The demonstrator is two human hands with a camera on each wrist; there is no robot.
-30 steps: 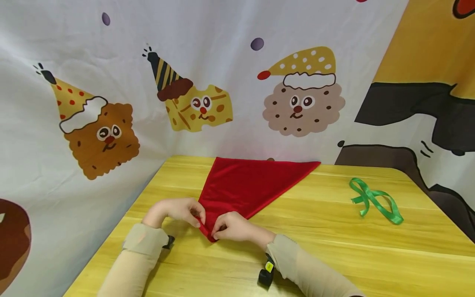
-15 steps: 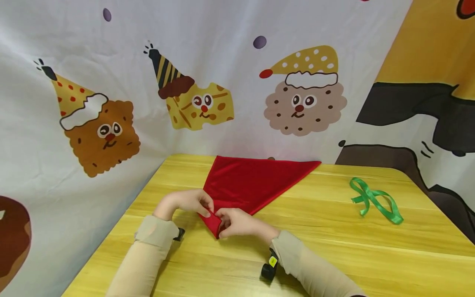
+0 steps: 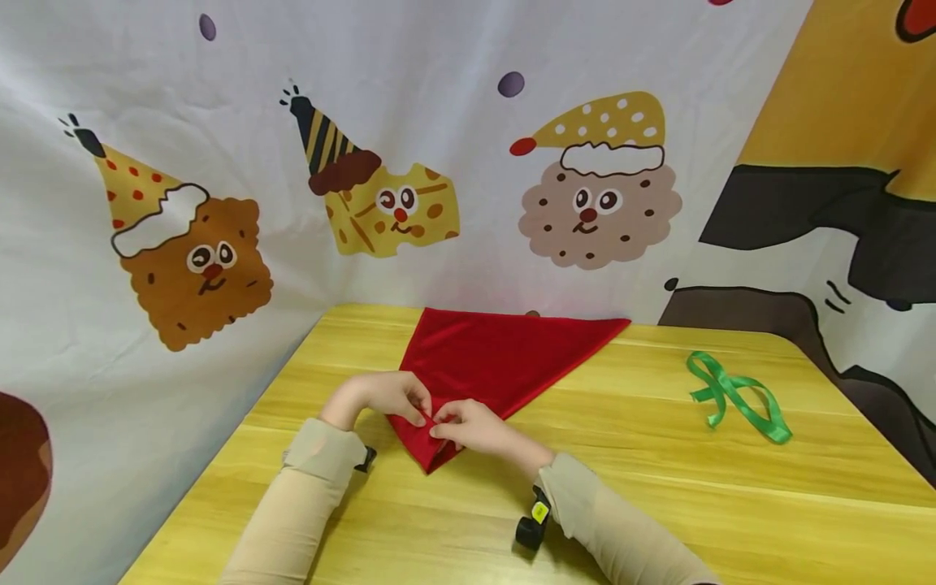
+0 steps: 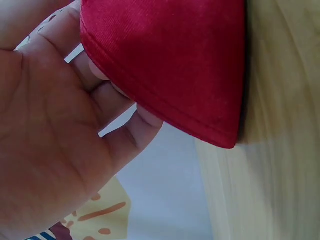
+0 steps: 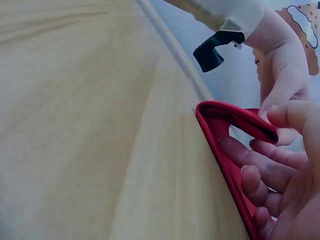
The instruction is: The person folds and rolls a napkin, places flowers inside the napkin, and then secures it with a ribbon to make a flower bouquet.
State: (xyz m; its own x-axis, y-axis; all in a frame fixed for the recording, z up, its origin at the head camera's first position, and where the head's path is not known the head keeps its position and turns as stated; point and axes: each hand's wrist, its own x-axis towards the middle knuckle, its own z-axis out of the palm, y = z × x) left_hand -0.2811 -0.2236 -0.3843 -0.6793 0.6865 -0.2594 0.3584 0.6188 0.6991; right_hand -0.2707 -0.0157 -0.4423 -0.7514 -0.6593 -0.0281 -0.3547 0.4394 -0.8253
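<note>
A red cloth (image 3: 497, 349) with a hemmed edge lies on the wooden table, its far edge straight and one point reaching right. Its near part is folded back over in a loop, plainly seen from the side in the right wrist view, where the folded flap (image 5: 240, 117) stands off the layer beneath. My left hand (image 3: 395, 396) pinches the flap's edge from the left. Close beside it, my right hand (image 3: 475, 426) grips the same edge between thumb and fingers, some fingers inside the fold. In the left wrist view the cloth (image 4: 170, 60) hides the left fingertips.
A looped green ribbon (image 3: 738, 394) lies on the right of the table (image 3: 658, 487). Behind and to the left hangs a white curtain (image 3: 475, 49) with cartoon prints. A small black camera (image 3: 531, 528) hangs from the right wrist.
Both hands have moved a little away from me and right, lifting the cloth's near corner and folding it back over the rest. The ribbon has stayed put.
</note>
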